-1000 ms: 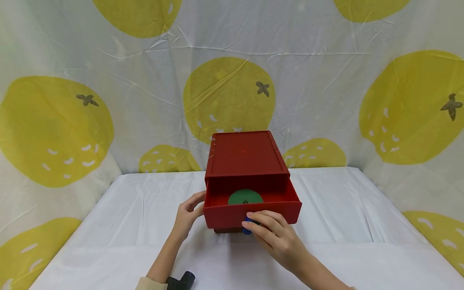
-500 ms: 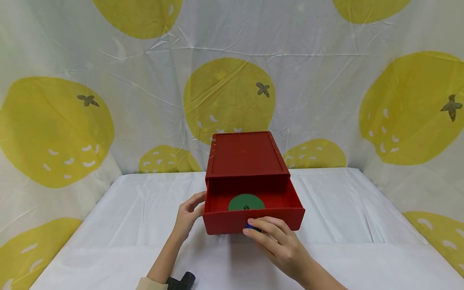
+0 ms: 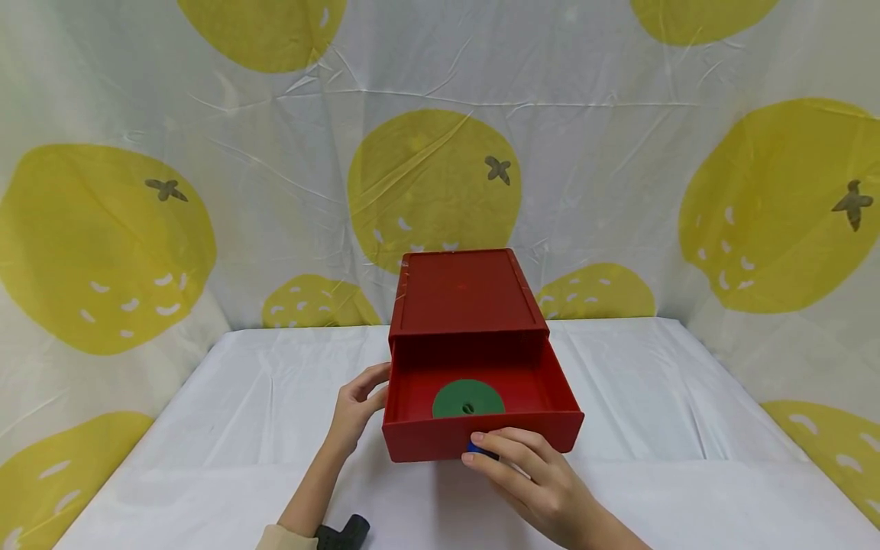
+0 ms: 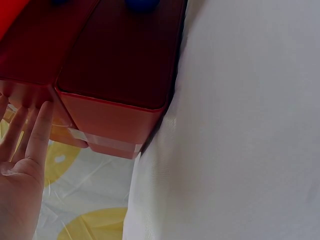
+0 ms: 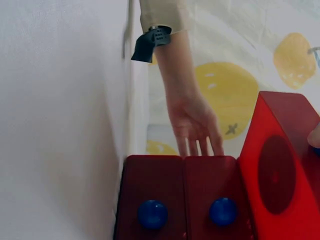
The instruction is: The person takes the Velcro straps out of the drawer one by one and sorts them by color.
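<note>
A red drawer cabinet (image 3: 461, 294) stands at the middle of the white-covered table. Its top drawer (image 3: 422, 441) is pulled well out, and a green round disc (image 3: 457, 399) with a small dark mark lies inside. With thumb and fingertips, my right hand (image 3: 543, 485) pinches the blue knob (image 3: 483, 451) on that drawer's front. My left hand (image 3: 355, 409) rests on the cabinet's left side; the left wrist view shows its fingers (image 4: 39, 132) straight against the wall. Below, two more drawers are pushed in, their blue knobs (image 5: 152, 214) visible in the right wrist view.
A white cloth (image 3: 275, 382) covers the table. Behind and at both sides hangs a pale curtain (image 3: 584, 176) printed with big yellow fruits. A black wrist device (image 3: 344, 532) sits on the left wrist, below a beige sleeve (image 3: 285, 539).
The top drawer has slid further out toward me with the right hand on its knob, and more of the green disc shows. The left hand and cabinet body have stayed in place.
</note>
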`<state>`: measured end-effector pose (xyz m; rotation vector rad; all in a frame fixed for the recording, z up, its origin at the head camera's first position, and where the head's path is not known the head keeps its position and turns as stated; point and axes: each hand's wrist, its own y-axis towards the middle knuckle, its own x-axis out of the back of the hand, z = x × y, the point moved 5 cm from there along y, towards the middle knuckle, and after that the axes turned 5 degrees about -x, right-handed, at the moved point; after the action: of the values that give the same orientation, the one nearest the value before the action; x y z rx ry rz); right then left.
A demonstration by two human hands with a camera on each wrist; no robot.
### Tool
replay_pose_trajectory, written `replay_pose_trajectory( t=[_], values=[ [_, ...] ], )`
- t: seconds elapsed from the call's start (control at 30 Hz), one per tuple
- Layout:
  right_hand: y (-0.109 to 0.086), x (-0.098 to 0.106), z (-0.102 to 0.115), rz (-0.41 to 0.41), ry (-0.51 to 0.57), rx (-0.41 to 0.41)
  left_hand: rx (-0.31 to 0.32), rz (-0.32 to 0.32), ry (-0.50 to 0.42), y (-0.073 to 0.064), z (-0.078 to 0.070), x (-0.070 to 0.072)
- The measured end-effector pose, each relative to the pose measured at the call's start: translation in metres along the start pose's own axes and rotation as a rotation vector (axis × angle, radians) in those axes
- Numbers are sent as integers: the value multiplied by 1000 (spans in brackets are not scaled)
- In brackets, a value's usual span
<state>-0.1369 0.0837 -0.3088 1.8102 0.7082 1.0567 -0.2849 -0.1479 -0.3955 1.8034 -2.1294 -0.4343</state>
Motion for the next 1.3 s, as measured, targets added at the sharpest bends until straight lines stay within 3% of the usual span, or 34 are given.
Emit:
replay_pose_trajectory(
  t=[0.5,0.77,1.07,1.3],
  values=[
    [-2,1,4,27,-102,19,19,-9,-6,1,-2,0],
    [21,9,6,-53,-141,168,12,-14,-11,0,0,1],
    [36,15,2,-51,-74,254,-21,-5,-20,-2,-3,-1],
    [45,18,-7,11,-54,229,-43,-13,-24,-1,-4,-2]
  ],
)
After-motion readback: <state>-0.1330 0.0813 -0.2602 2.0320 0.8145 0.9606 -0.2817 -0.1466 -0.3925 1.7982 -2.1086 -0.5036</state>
